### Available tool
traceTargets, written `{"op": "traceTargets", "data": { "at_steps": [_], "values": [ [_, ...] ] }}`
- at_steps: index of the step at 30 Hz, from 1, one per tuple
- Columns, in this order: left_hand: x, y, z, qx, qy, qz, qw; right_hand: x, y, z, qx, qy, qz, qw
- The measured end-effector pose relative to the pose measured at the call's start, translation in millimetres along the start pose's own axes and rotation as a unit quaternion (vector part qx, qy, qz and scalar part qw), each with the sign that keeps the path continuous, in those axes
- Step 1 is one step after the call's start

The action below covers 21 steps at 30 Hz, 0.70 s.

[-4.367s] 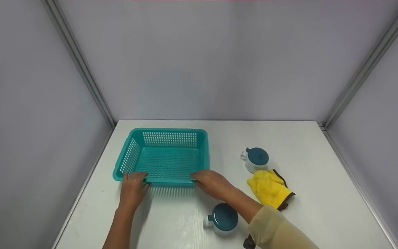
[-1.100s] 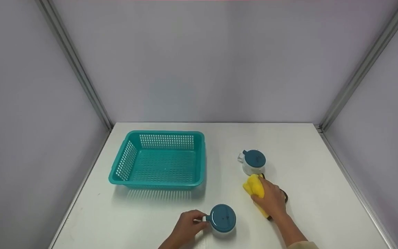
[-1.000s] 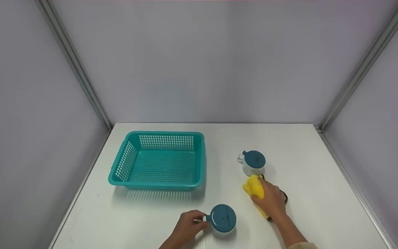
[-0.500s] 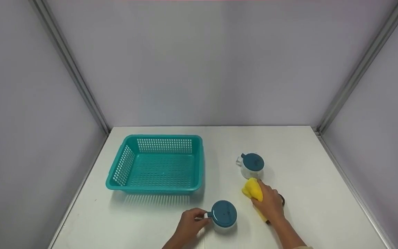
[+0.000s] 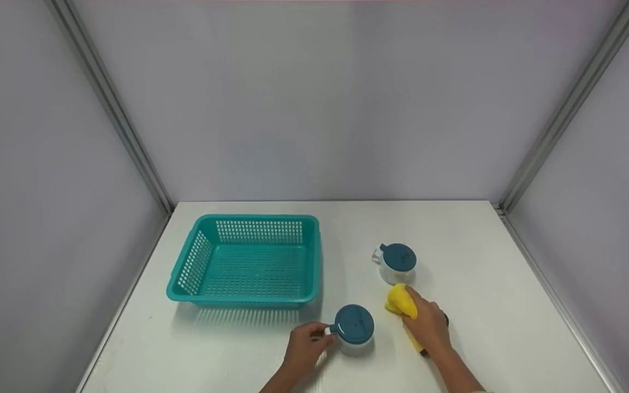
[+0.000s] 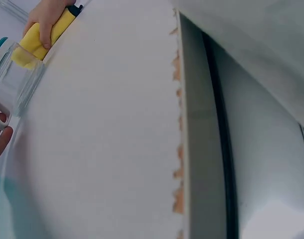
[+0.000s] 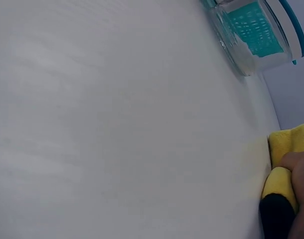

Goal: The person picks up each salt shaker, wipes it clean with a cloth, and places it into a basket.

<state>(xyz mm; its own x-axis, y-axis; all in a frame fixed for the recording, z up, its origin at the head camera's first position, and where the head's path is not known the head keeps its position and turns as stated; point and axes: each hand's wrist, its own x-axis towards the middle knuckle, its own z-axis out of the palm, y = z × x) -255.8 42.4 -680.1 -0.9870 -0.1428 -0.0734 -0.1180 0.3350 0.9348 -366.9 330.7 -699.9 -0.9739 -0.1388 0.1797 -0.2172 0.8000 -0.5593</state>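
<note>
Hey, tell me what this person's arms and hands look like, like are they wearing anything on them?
Both the left hand and right hand are bare, with no gloves or rings visible. The visible forearms are uncovered too, except for a sliver of pale sleeve at the head view's bottom edge.

Basket: uniform teal green, its walls and floor perforated in a regular grid. Near jar and far jar: clear, colourless bodies under plain dark blue lids; the near jar's handle is white. Cloth: solid yellow with dark trim. Table: white, with irregular orange-brown patches along one edge. Walls: pale grey, faint lilac cast. Corner posts: darker grey, lengthwise stripes.
</note>
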Motion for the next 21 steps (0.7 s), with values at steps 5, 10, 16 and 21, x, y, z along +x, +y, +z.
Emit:
{"op": "traceTargets", "data": {
  "at_steps": [5,10,16,21],
  "values": [
    [3.1,1.0,4.5,-0.002,0.02,-0.014,0.9997,-0.9,-0.1,-1.9,0.003,0.002,-0.001,1.0],
    [5.4,1.5,6.6,0.002,0.03,-0.016,0.9994,-4.0,-0.3,-6.2,0.003,0.015,-0.009,1.0],
    [6.8,0.4,6.3,0.007,0.034,-0.009,0.9994,-5.9,1.5,-11.0,-0.002,0.034,-0.046,0.998],
    [6.4,-0.4,6.2,-0.003,0.031,-0.001,0.9995,-4.5,4.4,-16.8,-0.003,0.044,-0.075,0.996]
  ]
}}
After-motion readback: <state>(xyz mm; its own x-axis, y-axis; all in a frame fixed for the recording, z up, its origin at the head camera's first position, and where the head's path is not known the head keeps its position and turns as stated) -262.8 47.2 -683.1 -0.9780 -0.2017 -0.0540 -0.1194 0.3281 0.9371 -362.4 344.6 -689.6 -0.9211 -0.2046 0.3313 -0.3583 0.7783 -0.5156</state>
